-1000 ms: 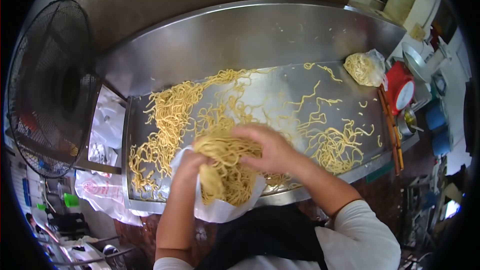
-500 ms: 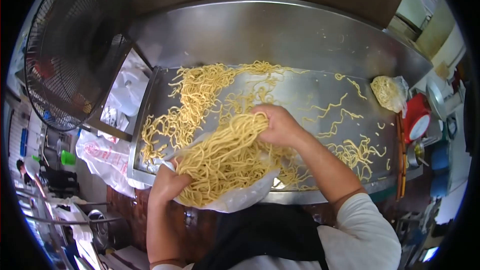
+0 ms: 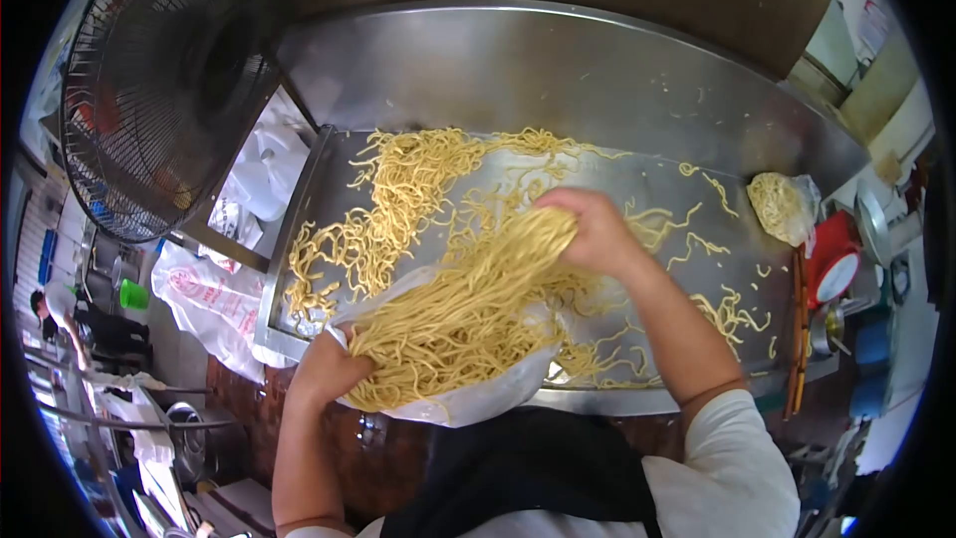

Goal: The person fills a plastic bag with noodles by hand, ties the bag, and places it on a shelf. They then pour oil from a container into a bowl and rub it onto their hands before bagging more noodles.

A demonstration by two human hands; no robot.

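Note:
My right hand (image 3: 595, 229) is closed round the ends of a thick bunch of yellow noodles (image 3: 513, 264). The bunch stretches down and left into a clear plastic bag (image 3: 488, 399) full of noodles. At the bag's left rim my left hand (image 3: 334, 369) grips the plastic, its fingertips partly hidden by noodles. Bag and hands are over the front edge of a steel tray table (image 3: 637, 164). A heap of loose noodles (image 3: 408, 184) lies on the table's left side, and stray strands are scattered to the right.
A large fan (image 3: 179, 90) stands at the left. A tied bag of noodles (image 3: 780, 207), a red scale (image 3: 832, 259) and wooden sticks (image 3: 798, 334) are at the right end. White plastic bags (image 3: 209, 304) hang at the left; a person (image 3: 85, 319) stands far left.
My right hand has moved right and slightly up, drawing the noodle bunch longer and straighter. My left hand still grips the bag's rim. The view has shifted slightly.

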